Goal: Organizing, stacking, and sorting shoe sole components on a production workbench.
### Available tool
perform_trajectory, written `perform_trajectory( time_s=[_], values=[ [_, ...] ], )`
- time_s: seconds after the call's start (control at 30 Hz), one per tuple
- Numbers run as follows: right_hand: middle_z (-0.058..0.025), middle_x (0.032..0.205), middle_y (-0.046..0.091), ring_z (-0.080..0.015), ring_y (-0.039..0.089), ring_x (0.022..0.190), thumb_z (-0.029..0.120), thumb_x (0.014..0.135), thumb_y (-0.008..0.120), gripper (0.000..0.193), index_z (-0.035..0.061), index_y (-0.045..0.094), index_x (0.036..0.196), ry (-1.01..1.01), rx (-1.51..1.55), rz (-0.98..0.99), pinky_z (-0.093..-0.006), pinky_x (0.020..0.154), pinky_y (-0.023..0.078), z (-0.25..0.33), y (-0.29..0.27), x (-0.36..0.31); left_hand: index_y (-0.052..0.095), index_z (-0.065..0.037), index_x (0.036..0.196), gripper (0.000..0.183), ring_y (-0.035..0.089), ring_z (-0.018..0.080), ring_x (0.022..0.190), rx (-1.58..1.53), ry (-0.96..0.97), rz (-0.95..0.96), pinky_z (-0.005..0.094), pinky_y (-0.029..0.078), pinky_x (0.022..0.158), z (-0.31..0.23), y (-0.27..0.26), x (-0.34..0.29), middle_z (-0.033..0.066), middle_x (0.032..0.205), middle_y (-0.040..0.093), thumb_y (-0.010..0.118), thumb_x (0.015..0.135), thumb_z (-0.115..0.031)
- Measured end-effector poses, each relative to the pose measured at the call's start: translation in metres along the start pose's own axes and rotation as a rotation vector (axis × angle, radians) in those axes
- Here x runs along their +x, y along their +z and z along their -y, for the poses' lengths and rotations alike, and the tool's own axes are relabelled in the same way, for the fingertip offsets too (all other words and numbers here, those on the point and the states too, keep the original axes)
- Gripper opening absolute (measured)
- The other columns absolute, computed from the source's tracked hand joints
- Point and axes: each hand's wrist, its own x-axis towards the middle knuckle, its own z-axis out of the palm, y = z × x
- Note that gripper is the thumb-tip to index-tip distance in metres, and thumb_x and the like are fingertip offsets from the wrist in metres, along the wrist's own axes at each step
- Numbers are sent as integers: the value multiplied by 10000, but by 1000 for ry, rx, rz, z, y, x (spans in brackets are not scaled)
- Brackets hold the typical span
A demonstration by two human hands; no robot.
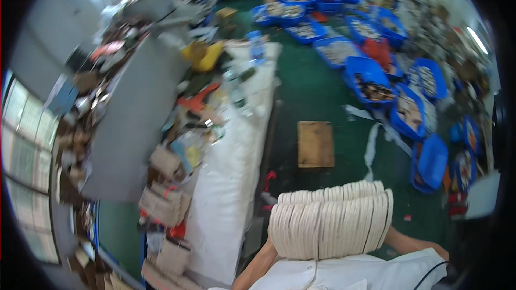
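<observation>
A big bundle (330,225) of cream, ribbed cloth or rope-like pieces, packed side by side in two rows, is held up close before my white-shirted chest. A thin cord runs round its middle. My left hand (270,249) supports its left end, and my right hand (393,238) its right end. Behind the bundle the fingers of both hands are hidden; only wrists and forearms show. Ahead on the green floor lies a square wooden board (315,144).
To my left runs a long white-covered bench (220,204) with plastic bottles (234,88), brown bundles (165,204) and clutter. Many blue baskets (368,83) of small parts line the right. White strips (372,145) lie on the floor (290,96).
</observation>
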Motion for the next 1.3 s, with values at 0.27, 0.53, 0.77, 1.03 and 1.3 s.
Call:
perform_trajectory(
  time_s=[0.27,0.53,0.77,1.03,1.3],
  values=[
    [-85,1623,375,-247,410,1451,648,1068,312,762,152,237,1641,-246,93,-417,-428,1226,315,-10,-49,-170,449,-98,1531,509,533,233,1352,119,-400,490,400,436,1162,47,85,42,96,1508,529,539,1075,-305],
    [-59,1636,370,-238,425,1445,674,1047,355,794,151,264,1637,-312,499,-815,-411,1219,335,-11,-128,-223,454,-103,1528,510,528,231,1355,284,-700,661,400,432,1165,150,246,86,93,1508,527,559,1069,-298],
    [-77,1616,402,-241,436,1440,654,1054,371,784,124,290,1626,-565,673,-885,-391,1217,337,-74,-257,-293,458,-108,1525,511,523,229,1357,425,-938,773,400,428,1168,265,404,80,90,1509,525,577,1063,-291],
    [-74,1656,326,-260,365,1486,702,1030,372,845,144,222,1646,-647,823,-1071,-422,1238,289,-57,-334,-318,452,-122,1526,500,496,216,1383,939,-819,1210,391,387,1201,411,505,99,65,1524,506,578,1059,-249],
    [-115,1610,379,-272,401,1459,703,1030,352,849,115,226,1630,-737,708,-1379,-428,1202,365,44,-511,-390,433,-103,1540,494,514,217,1376,758,-1055,1252,392,401,1195,585,693,95,73,1537,505,519,1081,-265]
  ],
)
